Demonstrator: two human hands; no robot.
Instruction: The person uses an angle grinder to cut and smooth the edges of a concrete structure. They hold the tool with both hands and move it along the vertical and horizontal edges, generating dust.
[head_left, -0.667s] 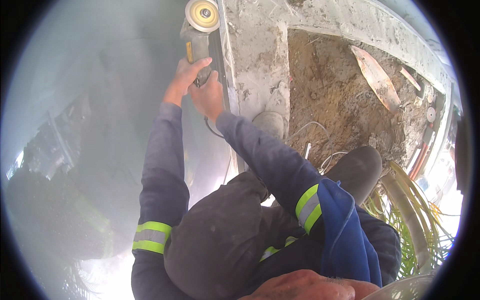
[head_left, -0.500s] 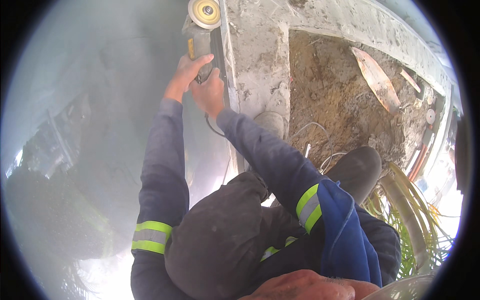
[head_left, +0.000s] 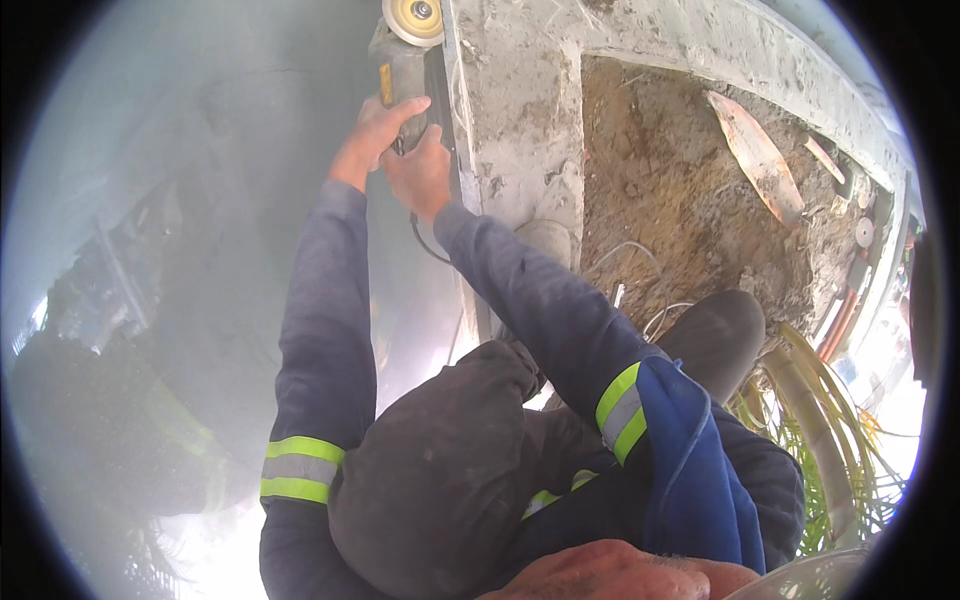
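both left hand (head_left: 376, 130) and right hand (head_left: 420, 177) wrap fingers round the grinder (head_left: 407, 74), best gripped firmly to steady the disc (head_left: 412, 22) left of the slab (head_left: 515, 110).

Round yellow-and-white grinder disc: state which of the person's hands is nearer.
Left. The left hand grips the grey angle grinder just below the disc in the picture; the right hand grips it farther back, lower in view.

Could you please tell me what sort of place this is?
It looks like an outdoor construction site, judging by the angle grinder beside the rough concrete ledge, the bare soil that the ledge borders, and the palm-like fronds nearby.
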